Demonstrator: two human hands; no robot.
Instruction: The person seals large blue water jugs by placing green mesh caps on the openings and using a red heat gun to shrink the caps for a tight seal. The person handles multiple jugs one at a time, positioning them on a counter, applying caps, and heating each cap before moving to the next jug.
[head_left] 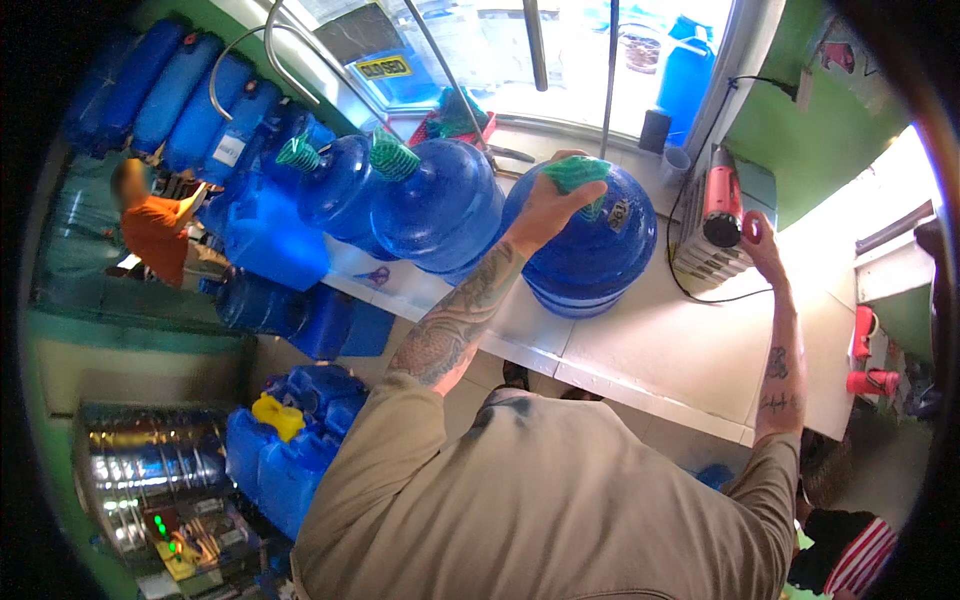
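My left hand (556, 208) is closed over the neck of a round blue water jug (590, 255). A green plastic wrap (578, 174) shows between its thumb and fingers; the neck itself is hidden. The jug stands upright on the pale counter (640, 350). On the right, my right hand (764, 248) has its fingers curled at a red heat gun (720, 208). The heat gun is over a grey slatted box (705, 262). Two more blue jugs, a nearer one (440, 205) and a farther one (342, 190), stand left of my left hand with green netted sleeves on their necks.
A black cord (672, 268) loops beside the box. Behind the jugs are a red basket (470, 132) and a window. Purple-handled scissors (376, 276) lie left. Blue containers (300, 425) stand below left. A person in orange (157, 235) is far left; striped clothing (862, 556) shows lower right.
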